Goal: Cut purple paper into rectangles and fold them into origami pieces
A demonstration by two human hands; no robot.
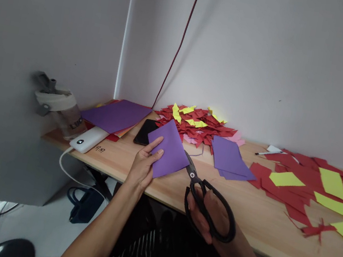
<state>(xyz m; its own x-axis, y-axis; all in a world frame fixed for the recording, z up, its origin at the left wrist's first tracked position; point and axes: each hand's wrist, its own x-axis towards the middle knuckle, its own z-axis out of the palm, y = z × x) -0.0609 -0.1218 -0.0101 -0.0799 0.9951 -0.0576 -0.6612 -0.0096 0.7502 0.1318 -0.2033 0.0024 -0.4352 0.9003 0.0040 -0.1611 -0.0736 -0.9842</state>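
My left hand (144, 163) pinches a square-looking sheet of purple paper (171, 155) by its left side, holding it tilted above the table's front edge. In my right hand (206, 214) is a pair of black-handled scissors (192, 175), with my fingers through the loops. The blades meet the right corner of the purple paper and are partly hidden by it. Several cut purple sheets (230, 159) lie on the table just right of the scissors. Behind the held paper rises a heap of red and yellow paper pieces (196, 126).
Large purple sheets (117, 115) lie at the left, near a white power bank (88, 140) with a cable, a black phone (144, 132) and a clear bottle (64, 114). Red paper pieces (300, 186) with yellow ones and a pen (268, 153) spread over the table's right side.
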